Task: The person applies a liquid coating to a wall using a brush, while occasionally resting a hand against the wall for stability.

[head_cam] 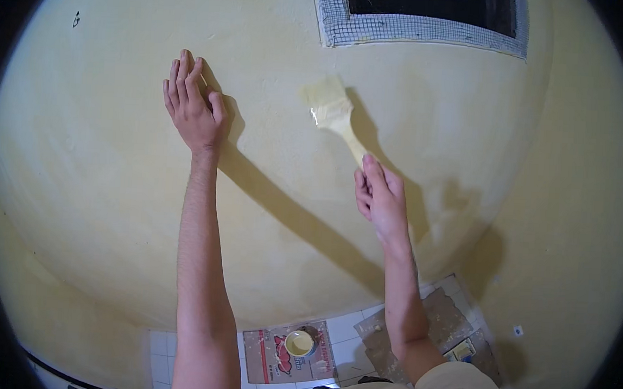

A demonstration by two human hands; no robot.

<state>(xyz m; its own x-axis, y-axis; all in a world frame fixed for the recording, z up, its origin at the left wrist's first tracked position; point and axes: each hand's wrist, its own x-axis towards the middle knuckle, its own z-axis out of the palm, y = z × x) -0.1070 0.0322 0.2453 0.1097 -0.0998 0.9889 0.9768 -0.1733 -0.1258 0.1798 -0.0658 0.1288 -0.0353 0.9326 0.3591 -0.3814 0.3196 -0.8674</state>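
Observation:
My right hand [385, 198] grips the handle of a wide flat paintbrush [333, 108] coated in pale yellow paint. Its bristles point up and left, at or very close to the yellow wall [277, 235]; firm contact is hard to tell. To the left, my left hand [196, 104] is raised with its palm toward the wall, fingers upward and slightly apart, holding nothing. It seems to rest on the wall surface. Both arms cast shadows there. Fresh-looking streaks show on the wall below a window opening [431, 34].
A tub of yellow paint [300, 344] stands on flattened printed cardboard [260, 363] on the white tiled floor [344, 328]. More paint-spotted cardboard [442, 312] lies at right, bearing a small container [462, 351]. A wall outlet [518, 330] is low on the right wall.

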